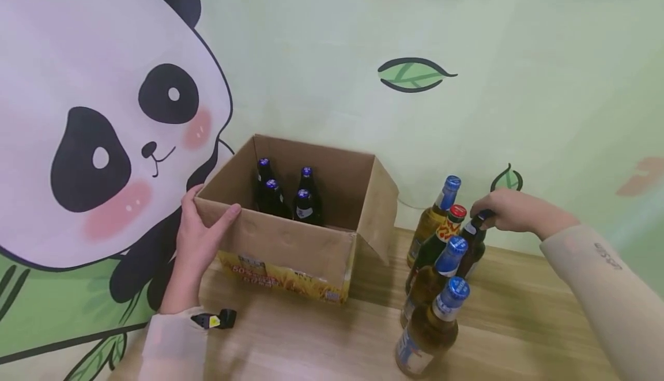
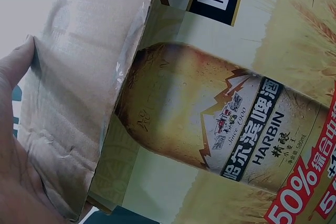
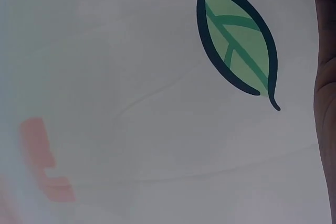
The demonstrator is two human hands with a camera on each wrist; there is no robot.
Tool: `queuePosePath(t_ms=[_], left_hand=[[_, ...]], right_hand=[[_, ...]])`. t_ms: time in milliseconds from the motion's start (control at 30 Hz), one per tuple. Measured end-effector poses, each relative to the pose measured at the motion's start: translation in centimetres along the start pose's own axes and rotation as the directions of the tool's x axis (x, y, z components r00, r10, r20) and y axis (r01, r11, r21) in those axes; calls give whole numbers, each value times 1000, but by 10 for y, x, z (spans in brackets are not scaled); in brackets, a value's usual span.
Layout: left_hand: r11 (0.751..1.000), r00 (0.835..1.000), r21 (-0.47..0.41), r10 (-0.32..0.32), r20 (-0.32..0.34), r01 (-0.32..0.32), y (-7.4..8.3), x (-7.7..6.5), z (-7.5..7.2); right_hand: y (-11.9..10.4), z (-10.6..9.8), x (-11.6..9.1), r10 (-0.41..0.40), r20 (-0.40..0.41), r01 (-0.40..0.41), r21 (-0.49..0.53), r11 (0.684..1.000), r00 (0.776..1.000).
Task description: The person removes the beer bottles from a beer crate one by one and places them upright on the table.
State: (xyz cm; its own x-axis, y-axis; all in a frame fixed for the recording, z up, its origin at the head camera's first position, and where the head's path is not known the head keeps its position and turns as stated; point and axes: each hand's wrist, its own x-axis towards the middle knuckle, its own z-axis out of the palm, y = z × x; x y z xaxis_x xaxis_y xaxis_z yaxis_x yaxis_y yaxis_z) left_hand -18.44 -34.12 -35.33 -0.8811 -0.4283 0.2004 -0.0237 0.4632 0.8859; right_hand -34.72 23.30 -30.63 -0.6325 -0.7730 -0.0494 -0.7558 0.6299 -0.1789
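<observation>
My left hand (image 1: pixel 199 237) grips the near left corner of an open cardboard box (image 1: pixel 293 242), its thumb over the front flap. The left wrist view shows the box's printed side (image 2: pixel 210 114) with a beer bottle picture, and part of the left hand (image 2: pixel 21 145). Inside the box stand several dark beer bottles (image 1: pixel 305 211) with blue caps. At the right, my right hand (image 1: pixel 510 211) holds a dark brown beer bottle (image 1: pixel 473 248) by its top from above. Only an edge of the right hand (image 3: pixel 326 87) shows in the right wrist view.
Left of the held bottle, a row of beer bottles stands on the wooden table (image 1: pixel 290 335): a blue-capped one (image 1: pixel 427 219) at the back, a red-capped green one (image 1: pixel 450 228), and two blue-capped brown ones (image 1: pixel 430 329) in front. A panda-printed backdrop (image 1: pixel 311 52) rises behind. The box's right flap (image 1: pixel 381 214) sticks outward.
</observation>
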Motion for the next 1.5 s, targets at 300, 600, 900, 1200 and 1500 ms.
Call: queuePosePath(t_ms=[300,600,900,1200,1500], left_hand=[[1000,1000,4,-7,4,7,0,1,-2],[1000,1000,6,-3,-8,3,-2,-1,-3],[1000,1000,-2,11,0,-11,-4,0,0],[1000,1000,-6,24,-6,-24,-4,0,1],[999,1000,-15,30,-10,-30,-3,0,2]], right_hand=[[9,14,-10,200,-79,-181,200,963,977],[16,40,-17,347,-153,-255,427,867,925],[21,53,-25,417,-144,-296,504,811,897],[24,71,-29,495,-156,-305,621,722,855],[23,74,-32,509,-161,-297,650,700,846]])
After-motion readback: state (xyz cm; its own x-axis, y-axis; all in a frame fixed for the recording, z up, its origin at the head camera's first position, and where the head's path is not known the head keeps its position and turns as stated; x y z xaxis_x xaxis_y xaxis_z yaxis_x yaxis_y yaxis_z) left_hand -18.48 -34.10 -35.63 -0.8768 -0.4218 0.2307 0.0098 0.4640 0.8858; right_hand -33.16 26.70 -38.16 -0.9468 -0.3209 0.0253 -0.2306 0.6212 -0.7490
